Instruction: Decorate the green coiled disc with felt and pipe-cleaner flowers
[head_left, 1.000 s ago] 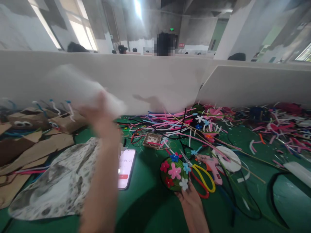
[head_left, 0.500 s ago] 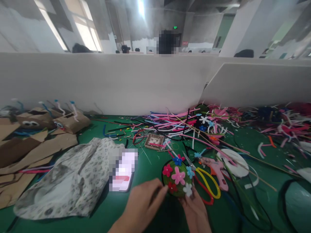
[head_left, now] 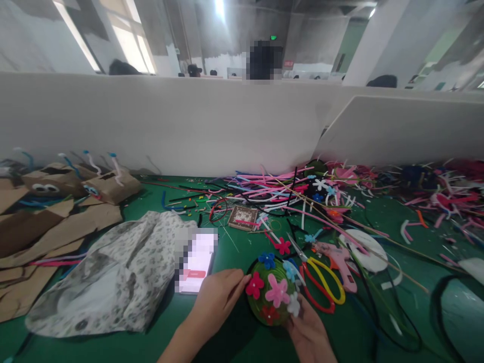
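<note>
A green fuzzy dome (head_left: 260, 306), coiled from what look like pipe cleaners, is in front of me. It has a dark rim and carries several small flowers: a pink flower (head_left: 277, 291), a blue flower (head_left: 266, 260), a rose-red flower (head_left: 254, 285), a dark red flower (head_left: 269, 314), plus light blue and whitish ones on its right. My right hand (head_left: 308, 327) grips the dome from the lower right, its fingers partly hidden behind it. With fingers pressed together, my left hand (head_left: 221, 297) touches the dome's left edge by the rose-red flower; its exact grip is partly hidden.
Scissors (head_left: 321, 282) with red and yellow handles lie right of the dome, beside a pink glue gun (head_left: 340, 264) and a white disc (head_left: 366, 252). Left are a phone (head_left: 196, 262), patterned cloth (head_left: 113, 272) and cardboard (head_left: 94, 222). Pipe cleaners (head_left: 260, 186) lie behind.
The dome has turned and come slightly down and left. My left hand has shifted up from the dark red flower to the rose-red one. The right hand still holds the dome.
</note>
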`<state>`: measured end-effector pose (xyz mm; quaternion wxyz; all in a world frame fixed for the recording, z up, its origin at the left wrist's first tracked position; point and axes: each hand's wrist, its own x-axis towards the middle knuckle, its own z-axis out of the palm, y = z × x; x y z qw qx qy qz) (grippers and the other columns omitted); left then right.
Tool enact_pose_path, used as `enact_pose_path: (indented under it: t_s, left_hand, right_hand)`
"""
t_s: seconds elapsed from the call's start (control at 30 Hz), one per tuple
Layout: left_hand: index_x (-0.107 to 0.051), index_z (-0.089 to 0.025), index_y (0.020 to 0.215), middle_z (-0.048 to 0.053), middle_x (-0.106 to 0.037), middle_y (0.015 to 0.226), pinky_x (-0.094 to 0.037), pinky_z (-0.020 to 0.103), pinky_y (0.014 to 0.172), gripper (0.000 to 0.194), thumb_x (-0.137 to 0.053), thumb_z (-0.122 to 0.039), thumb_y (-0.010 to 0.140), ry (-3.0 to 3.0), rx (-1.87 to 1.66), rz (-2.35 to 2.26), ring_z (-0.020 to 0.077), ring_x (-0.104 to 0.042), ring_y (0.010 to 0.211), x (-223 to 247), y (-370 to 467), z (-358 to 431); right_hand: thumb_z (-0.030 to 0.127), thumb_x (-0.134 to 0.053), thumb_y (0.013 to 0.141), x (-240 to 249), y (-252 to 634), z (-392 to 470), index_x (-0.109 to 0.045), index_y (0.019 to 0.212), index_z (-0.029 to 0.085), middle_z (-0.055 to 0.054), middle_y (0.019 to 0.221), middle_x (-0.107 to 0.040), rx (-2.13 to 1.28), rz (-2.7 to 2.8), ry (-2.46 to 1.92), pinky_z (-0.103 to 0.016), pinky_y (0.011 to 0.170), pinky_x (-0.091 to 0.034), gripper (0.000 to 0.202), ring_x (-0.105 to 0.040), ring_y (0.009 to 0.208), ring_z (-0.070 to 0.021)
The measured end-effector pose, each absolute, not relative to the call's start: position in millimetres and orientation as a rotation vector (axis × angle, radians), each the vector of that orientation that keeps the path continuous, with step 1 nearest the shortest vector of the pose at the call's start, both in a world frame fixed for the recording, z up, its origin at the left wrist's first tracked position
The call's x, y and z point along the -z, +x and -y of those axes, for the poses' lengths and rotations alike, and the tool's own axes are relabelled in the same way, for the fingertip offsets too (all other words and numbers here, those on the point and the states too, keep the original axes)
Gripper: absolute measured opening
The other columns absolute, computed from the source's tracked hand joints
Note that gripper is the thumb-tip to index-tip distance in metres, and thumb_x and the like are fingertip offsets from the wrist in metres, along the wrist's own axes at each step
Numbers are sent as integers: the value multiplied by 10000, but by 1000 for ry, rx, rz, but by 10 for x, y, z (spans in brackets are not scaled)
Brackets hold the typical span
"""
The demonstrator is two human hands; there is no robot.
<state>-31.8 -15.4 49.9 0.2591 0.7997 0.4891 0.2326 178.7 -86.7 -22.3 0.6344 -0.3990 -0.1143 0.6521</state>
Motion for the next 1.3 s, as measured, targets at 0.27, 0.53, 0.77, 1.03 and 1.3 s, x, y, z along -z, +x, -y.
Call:
enact_pose_path:
  t_s: [0.27,0.53,0.77,1.03,1.3]
  left_hand:
    - [-414,-222,643,-43,-421,588,-333,263,559,393,-361,-423,976,1461,-1349,-1668,140,-420,569,-618,-671,116]
    - [-489,-237,883,-27,-502,748,-420,254,606,150,-453,-367,949,1442,-1527,-1527,147,-491,657,-672,-666,142]
    - [-511,-217,825,16,-575,806,-372,289,610,215,-422,-348,971,2480,-641,-1198,186,-548,729,-688,-296,351]
    - [-429,-224,736,-25,-515,691,-319,279,560,286,-319,-256,998,2418,-669,-1178,146,-495,606,-607,-401,308]
    - [-415,-240,777,-45,-405,674,-357,262,590,238,-378,-365,977,1371,-1650,-1726,154,-409,620,-635,-728,179]
  right_hand:
    - [292,-845,628,128,1904,927,-690,1116,283,-62,1104,-722,-1453,243,-961,-378,947,-509,512,-641,1079,-239]
    - [303,-830,647,153,1931,923,-668,1158,258,-93,1181,-688,-1446,296,-995,-466,982,-482,538,-618,1121,-288]
    - [304,-861,596,74,1732,928,-687,1095,209,-113,1066,-722,-1440,252,-991,-481,946,-496,537,-652,1049,-291]
    - [259,-859,586,97,1762,975,-720,974,209,-107,1020,-728,-1395,260,-1022,-479,911,-507,416,-676,970,-293]
    - [304,-842,608,180,1894,972,-732,988,248,-84,1026,-732,-1334,306,-1025,-442,986,-449,399,-683,926,-253]
